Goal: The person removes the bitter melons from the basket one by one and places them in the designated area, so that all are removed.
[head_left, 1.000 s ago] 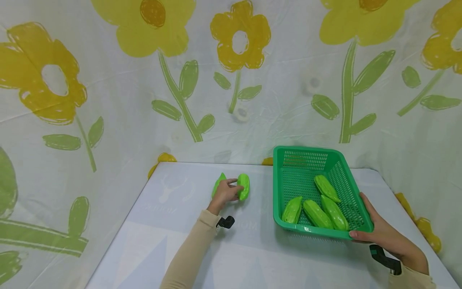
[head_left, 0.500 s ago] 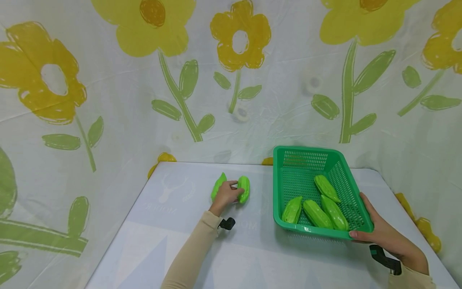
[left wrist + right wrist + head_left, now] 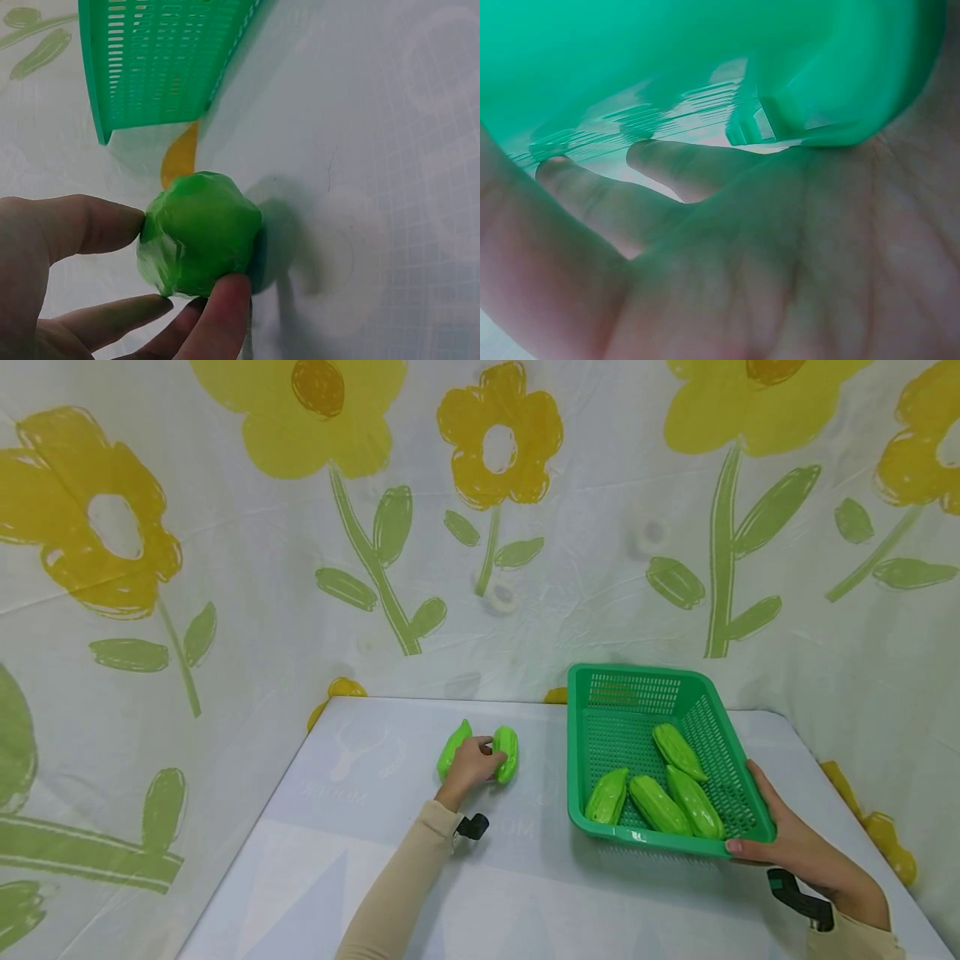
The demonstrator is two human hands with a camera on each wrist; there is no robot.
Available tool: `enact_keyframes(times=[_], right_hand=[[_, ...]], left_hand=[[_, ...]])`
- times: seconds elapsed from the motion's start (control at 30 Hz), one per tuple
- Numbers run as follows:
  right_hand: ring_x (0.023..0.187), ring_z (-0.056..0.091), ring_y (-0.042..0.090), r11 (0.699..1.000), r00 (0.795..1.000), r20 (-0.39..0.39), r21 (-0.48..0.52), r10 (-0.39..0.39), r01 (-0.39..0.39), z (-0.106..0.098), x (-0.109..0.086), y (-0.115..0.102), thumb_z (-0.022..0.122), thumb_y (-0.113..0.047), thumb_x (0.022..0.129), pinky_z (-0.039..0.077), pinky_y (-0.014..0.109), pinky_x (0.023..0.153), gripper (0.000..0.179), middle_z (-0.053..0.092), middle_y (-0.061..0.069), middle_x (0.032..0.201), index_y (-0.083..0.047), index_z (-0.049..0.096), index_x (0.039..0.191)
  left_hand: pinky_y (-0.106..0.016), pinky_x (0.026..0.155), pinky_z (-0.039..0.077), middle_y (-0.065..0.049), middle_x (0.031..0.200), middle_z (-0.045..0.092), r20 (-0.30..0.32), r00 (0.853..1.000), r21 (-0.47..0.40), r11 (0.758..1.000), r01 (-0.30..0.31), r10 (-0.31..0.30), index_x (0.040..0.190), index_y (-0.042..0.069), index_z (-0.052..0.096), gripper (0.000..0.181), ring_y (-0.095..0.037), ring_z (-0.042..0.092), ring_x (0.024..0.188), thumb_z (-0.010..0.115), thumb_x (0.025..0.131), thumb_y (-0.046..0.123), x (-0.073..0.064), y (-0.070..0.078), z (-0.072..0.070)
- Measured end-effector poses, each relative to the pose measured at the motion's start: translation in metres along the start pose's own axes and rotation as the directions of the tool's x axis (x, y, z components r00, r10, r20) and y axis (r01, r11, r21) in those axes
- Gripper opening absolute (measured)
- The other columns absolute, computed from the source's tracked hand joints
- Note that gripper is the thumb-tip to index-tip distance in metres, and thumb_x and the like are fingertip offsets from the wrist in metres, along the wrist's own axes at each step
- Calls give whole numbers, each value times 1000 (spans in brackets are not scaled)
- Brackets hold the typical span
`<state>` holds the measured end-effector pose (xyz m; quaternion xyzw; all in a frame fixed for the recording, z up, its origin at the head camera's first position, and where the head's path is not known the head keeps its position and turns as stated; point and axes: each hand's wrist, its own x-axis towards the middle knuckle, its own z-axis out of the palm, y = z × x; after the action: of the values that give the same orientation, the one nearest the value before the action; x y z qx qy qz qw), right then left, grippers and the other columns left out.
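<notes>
My left hand (image 3: 472,764) pinches a glossy, ridged green bitter melon (image 3: 508,752) near the far part of the table. In the left wrist view, the thumb is at one side of this melon (image 3: 199,232) and the fingertips (image 3: 229,296) press its lower side. A second bitter melon (image 3: 453,750) lies just left of the hand, partly hidden by it. On the right, my right hand (image 3: 798,839) grips the near right corner of a green plastic basket (image 3: 574,752), thumb over the rim. Seen from the right wrist, fingers (image 3: 697,169) reach beneath the basket.
Several bitter melons (image 3: 660,804) lie in the near and right parts of the basket, which tilts toward me. The white table (image 3: 525,893) meets a flower-printed cloth (image 3: 555,610) at its far edge. The basket stands right of the held melon.
My left hand and its bitter melon have shifted slightly toward me, showing more of the second melon. The right hand and basket have stayed in place.
</notes>
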<state>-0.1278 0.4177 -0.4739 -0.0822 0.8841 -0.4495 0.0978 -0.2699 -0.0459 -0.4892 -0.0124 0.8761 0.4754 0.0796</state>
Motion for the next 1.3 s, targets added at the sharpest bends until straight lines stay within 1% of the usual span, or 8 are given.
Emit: enact_keyframes(times=[0.1, 0.2, 0.33, 0.43, 0.57, 0.63, 0.93, 1.3], right_hand=[[133, 21, 59, 1000, 1000, 2, 1, -6, 6, 0, 0, 1, 69, -23, 95, 37, 9, 78, 118, -10, 39, 165, -32, -29, 160], [132, 22, 59, 1000, 1000, 3, -4, -8, 8, 0, 0, 1, 69, -23, 95, 39, 10, 79, 118, -9, 40, 165, -29, -29, 161], [133, 21, 58, 1000, 1000, 2, -8, -3, 3, 1, -1, 1, 69, -23, 95, 47, 24, 86, 118, -10, 39, 165, -27, -29, 161], [134, 19, 59, 1000, 1000, 2, 0, 2, -2, 2, -1, 0, 69, -23, 95, 49, 50, 95, 118, -11, 39, 165, -25, -30, 161], [134, 17, 59, 1000, 1000, 5, 15, 16, -16, 2, -1, 0, 68, -23, 95, 40, 72, 97, 119, -13, 38, 166, -29, -31, 159], [134, 15, 60, 999, 1000, 8, 32, 21, -22, 2, -1, 0, 68, -23, 95, 36, 77, 97, 119, -15, 38, 165, -31, -32, 159], [134, 11, 60, 997, 1000, 14, 70, 23, -24, 3, -2, -2, 68, -23, 95, 26, 84, 97, 118, -17, 37, 166, -27, -30, 160], [139, 6, 60, 996, 1000, 9, 86, 4, -5, 1, -1, -1, 68, -21, 95, 23, 80, 102, 117, -19, 33, 167, -44, -28, 158]], left_hand=[[-29, 75, 63, -21, 128, 67, -2, 1000, 14, 1000, -15, 15, 145, -2, 57, 57, -24, 70, 99, 68, 94, 21, -1, -1, -1], [-36, 84, 63, -21, 130, 68, -9, 999, 36, 999, -34, 34, 144, -2, 57, 58, -27, 69, 109, 67, 92, 22, -3, -2, -2], [-46, 96, 59, -20, 131, 69, -21, 998, 61, 997, -51, 52, 143, -1, 59, 58, -30, 66, 117, 66, 91, 23, -4, -2, -2], [-48, 98, 58, -20, 131, 69, -24, 998, 69, 996, -57, 59, 143, -2, 59, 58, -31, 65, 120, 66, 91, 24, -5, -2, -2], [-49, 99, 58, -20, 135, 67, -27, 998, 75, 996, -53, 55, 145, -2, 57, 59, -33, 64, 123, 66, 93, 24, -6, 0, -2], [-49, 99, 58, -20, 138, 65, -34, 998, 73, 996, -55, 57, 146, -2, 56, 59, -34, 64, 124, 66, 93, 24, -7, 1, -2], [-52, 100, 58, -23, 141, 63, -77, 985, 78, 986, -146, 152, 142, -3, 59, 56, -39, 63, 126, 67, 93, 21, -10, 15, -8], [-46, 96, 60, -20, 135, 67, -68, 972, 10, 975, -224, 224, 141, 2, 62, 51, -34, 68, 120, 65, 95, 23, -18, 39, -18]])
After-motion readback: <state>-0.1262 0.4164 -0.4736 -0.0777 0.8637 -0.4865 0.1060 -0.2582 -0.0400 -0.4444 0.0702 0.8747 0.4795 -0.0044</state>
